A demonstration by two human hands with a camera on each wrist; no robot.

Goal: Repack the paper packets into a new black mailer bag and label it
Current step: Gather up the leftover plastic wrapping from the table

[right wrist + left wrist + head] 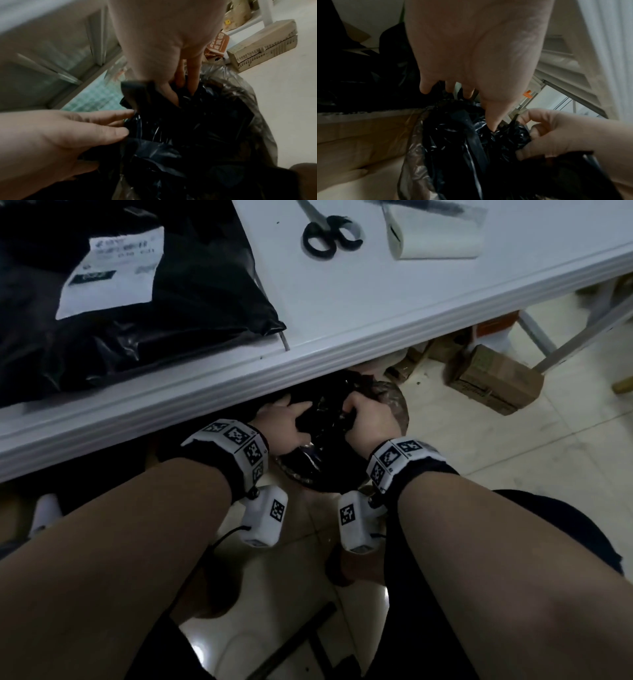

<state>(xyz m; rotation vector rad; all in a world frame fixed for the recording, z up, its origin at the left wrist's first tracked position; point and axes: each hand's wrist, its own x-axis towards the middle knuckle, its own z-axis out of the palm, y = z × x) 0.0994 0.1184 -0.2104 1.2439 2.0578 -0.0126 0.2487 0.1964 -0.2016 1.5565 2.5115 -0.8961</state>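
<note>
Under table (342,313) edge: your right hand (370,419) fingers curl round crumpled black plastic (325,421); left hand (284,428) fingers straight, pressing it. Push it deep into bin (399,405). Labelled black mailer bag (191,299) lies on table.

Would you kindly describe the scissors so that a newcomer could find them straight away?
Start at the white table. Right of the black labelled bag lie the scissors; their black looped handles set them apart from the white roll beside them.
</note>
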